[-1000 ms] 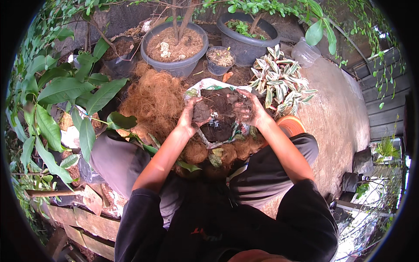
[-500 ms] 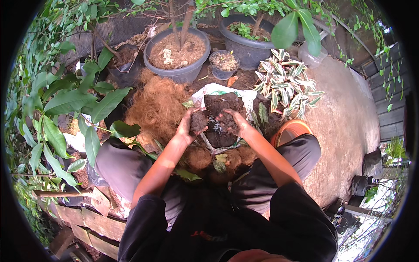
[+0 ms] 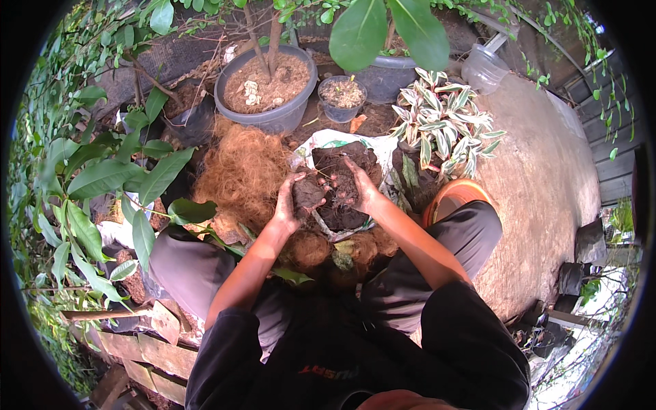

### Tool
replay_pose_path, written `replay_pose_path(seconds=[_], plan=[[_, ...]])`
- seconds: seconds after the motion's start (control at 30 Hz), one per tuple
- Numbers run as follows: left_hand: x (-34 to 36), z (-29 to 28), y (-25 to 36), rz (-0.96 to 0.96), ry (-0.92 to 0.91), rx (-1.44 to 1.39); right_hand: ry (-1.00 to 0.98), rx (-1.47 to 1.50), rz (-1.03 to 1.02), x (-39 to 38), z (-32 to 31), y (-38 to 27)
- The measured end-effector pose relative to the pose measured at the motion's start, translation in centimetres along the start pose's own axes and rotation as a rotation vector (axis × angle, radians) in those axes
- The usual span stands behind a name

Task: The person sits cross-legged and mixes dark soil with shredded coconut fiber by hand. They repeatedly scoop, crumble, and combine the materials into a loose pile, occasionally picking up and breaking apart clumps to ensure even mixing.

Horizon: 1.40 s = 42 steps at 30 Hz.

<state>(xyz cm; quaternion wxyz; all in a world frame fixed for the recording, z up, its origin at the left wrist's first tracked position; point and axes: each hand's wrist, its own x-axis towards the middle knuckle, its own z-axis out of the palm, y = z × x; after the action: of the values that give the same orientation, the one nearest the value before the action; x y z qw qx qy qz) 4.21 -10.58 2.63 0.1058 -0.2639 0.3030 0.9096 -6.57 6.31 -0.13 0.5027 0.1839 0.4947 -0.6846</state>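
Dark moist soil [image 3: 342,216] fills an opened white sack [image 3: 387,154] between my knees. Over it, my left hand [image 3: 287,198] cups a soil clump [image 3: 308,193], fingers curled round its side. Facing it, my right hand [image 3: 364,190] holds a darker handful of soil [image 3: 345,190] against its palm and fingers. The two handfuls are close together; whether they touch is hard to make out. Soil smears the fingers of both hands.
Brown coconut fibre [image 3: 242,171] is heaped left of the sack, with round fibre balls [image 3: 307,249] in front. Beyond stand a large grey pot [image 3: 290,117] and a small pot [image 3: 342,109]. A striped-leaf plant [image 3: 444,123] and an orange pot [image 3: 465,188] flank the right side.
My hands have drawn slightly closer together over the sack, and my right fingers reach further up. White bits visible between the hands before are now hidden. The whole view has shifted a little.
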Motion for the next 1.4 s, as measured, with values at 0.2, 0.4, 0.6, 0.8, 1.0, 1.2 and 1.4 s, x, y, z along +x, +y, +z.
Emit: replay_pose_path(seconds=[0.2,0.4,0.6,0.8,1.0,1.2,1.4], plan=[[-0.3,0.7,-0.1,0.006,-0.056,-0.071,0.103,0.062,-0.126,0.3,0.1,0.8],[-0.4,0.1,-0.2,0.021,-0.058,-0.071,0.164,0.191,-0.144,-0.8,1.4,-0.1],[-0.5,0.7,-0.2,0.063,-0.140,-0.172,0.088,0.127,-0.180,1.0,-0.5,0.9],[-0.5,0.4,-0.2,0.063,-0.126,-0.246,0.102,0.161,-0.097,-0.4,0.2,-0.3],[-0.3,0.1,-0.4,0.047,-0.075,-0.234,0.163,0.108,-0.124,-1.6,1.8,-0.5],[-0.2,0.0,-0.7,0.028,-0.091,-0.154,0.321,0.142,-0.218,-0.1,1.2,0.2],[0.0,0.5,-0.3,0.039,-0.098,-0.189,-0.180,0.233,-0.110,-0.1,-0.9,-0.4]])
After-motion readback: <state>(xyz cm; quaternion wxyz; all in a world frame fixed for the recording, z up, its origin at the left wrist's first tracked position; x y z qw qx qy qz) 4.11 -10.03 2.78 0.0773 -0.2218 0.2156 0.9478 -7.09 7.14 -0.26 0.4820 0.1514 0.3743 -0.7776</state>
